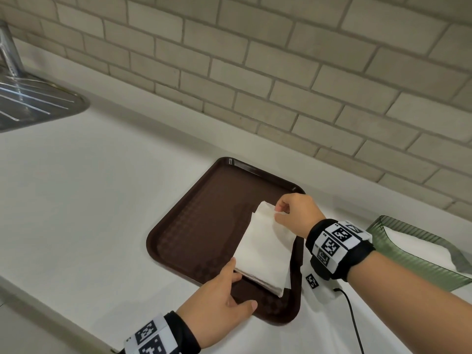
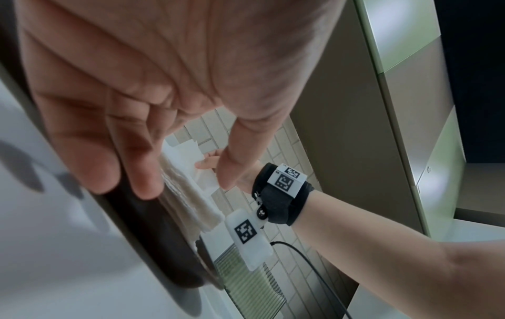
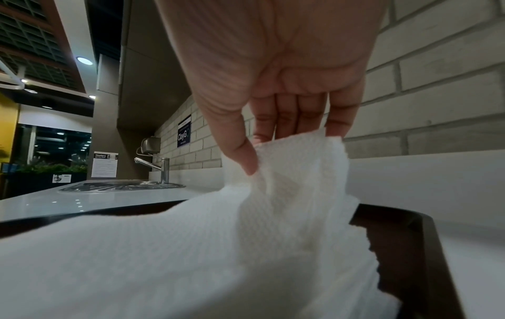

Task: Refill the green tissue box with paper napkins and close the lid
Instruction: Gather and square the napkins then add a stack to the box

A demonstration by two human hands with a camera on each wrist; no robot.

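Note:
A stack of white paper napkins (image 1: 265,251) (image 2: 188,200) (image 3: 191,248) lies on a brown tray (image 1: 204,221) (image 3: 426,248). My right hand (image 1: 279,209) (image 3: 262,155) pinches the far corner of the top napkins between thumb and fingers, and that corner is lifted. The straight fingers of my left hand (image 1: 229,284) (image 2: 136,151) touch the stack's near left edge, with the thumb held over the tray. The green ribbed tissue box (image 1: 413,251) (image 2: 246,280) stands open at the right, white napkins inside. No lid shows.
The tray sits on a white counter (image 1: 102,200) against a brick wall (image 1: 281,72). A steel sink drainer (image 1: 33,103) and tap (image 3: 164,170) are at the far left. A black cable (image 1: 355,323) runs between tray and box.

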